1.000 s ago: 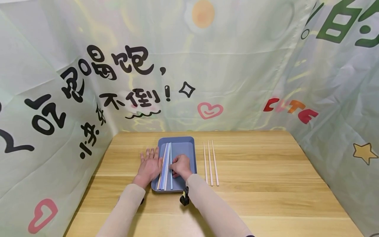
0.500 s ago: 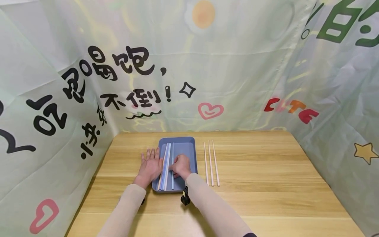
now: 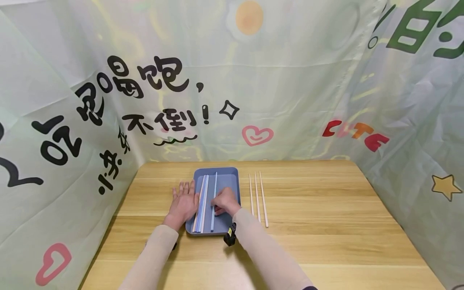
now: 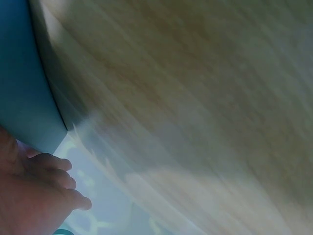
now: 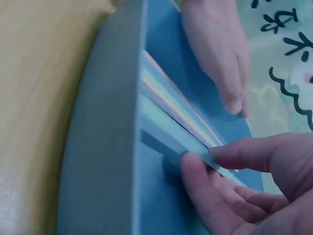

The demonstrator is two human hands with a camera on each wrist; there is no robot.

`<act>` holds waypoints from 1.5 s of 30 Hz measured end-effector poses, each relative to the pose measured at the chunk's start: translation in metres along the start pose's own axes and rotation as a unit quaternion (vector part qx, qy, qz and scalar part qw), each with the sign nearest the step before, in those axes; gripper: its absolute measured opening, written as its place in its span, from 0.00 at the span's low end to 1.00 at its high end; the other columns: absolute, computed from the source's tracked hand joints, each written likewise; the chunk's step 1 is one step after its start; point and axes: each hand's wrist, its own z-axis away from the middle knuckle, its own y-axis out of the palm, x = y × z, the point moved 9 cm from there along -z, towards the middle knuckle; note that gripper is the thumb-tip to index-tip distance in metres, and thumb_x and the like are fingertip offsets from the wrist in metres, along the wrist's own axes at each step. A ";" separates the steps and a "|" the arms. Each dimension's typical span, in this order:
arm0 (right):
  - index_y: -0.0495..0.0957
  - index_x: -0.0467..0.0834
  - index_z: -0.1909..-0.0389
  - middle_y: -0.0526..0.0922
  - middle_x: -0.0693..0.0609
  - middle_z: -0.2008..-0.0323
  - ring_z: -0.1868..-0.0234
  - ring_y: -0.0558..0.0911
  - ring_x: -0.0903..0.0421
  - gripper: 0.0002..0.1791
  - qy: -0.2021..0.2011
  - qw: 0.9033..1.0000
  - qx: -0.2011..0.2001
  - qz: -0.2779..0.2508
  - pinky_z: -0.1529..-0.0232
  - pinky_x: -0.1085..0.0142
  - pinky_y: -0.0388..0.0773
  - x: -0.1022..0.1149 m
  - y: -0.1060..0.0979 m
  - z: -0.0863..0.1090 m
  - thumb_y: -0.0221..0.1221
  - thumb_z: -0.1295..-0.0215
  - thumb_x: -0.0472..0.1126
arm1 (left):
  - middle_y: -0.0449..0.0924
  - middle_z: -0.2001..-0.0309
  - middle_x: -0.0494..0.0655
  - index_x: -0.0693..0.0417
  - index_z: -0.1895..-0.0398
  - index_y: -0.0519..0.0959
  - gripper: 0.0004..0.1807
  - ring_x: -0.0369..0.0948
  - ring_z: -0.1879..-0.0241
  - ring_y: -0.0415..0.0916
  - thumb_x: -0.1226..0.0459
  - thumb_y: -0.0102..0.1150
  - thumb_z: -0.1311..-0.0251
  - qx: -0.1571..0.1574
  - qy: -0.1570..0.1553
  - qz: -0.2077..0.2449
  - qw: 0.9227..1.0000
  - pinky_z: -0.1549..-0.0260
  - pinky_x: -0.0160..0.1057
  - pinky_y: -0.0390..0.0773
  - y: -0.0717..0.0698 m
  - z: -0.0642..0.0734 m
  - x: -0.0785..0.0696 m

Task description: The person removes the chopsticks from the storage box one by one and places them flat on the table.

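Observation:
A blue tray [image 3: 227, 180] holds a bundle of slim chopsticks [image 3: 201, 207] in blue, white and pale orange, lying lengthwise on its left side. My right hand [image 3: 225, 200] is over the middle of the tray and pinches a light blue chopstick [image 3: 212, 220], which stands apart from the bundle. In the right wrist view, thumb and fingertips [image 5: 193, 169] meet on that chopstick [image 5: 168, 129]. With fingers spread straight, my left hand [image 3: 183, 204] rests along the tray's left rim beside the bundle. The left wrist view shows only part of that hand [image 4: 36, 193] and the tray's outer wall [image 4: 24, 73].
Three pale pink chopsticks [image 3: 257, 197] lie roughly parallel on the wooden table [image 3: 319, 209], right of the tray. Printed cloth [image 3: 293, 96] walls off the table's back and both sides.
The light blue chopstick has shifted right, away from the bundle, with my right hand pinching it. My left hand stays in place at the tray's left side.

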 end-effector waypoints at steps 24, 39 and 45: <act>0.81 0.30 0.55 0.88 0.37 0.68 0.75 0.87 0.51 0.11 -0.011 0.998 0.006 -0.055 0.62 0.53 0.91 0.007 -0.046 0.006 0.67 0.36 0.26 | 0.55 0.20 0.72 0.65 0.16 0.50 0.36 0.68 0.18 0.48 0.52 0.35 0.16 0.001 -0.002 0.015 1.000 0.22 0.73 0.44 0.002 0.001 0.003; 0.81 0.28 0.47 0.86 0.41 0.70 0.78 0.85 0.55 0.16 -0.018 0.998 -0.018 -0.055 0.62 0.54 0.91 0.006 -0.085 0.010 0.66 0.35 0.27 | 0.55 0.20 0.72 0.65 0.16 0.50 0.36 0.68 0.18 0.47 0.52 0.35 0.16 0.002 0.001 0.020 1.000 0.22 0.73 0.44 0.001 0.000 0.002; 0.80 0.26 0.44 0.88 0.36 0.63 0.74 0.87 0.54 0.18 -0.020 0.999 -0.024 -0.037 0.56 0.51 0.90 -0.001 -0.100 0.008 0.66 0.34 0.27 | 0.54 0.19 0.72 0.65 0.16 0.50 0.36 0.68 0.18 0.46 0.52 0.35 0.16 0.007 0.001 0.023 1.000 0.22 0.74 0.44 0.001 0.001 0.002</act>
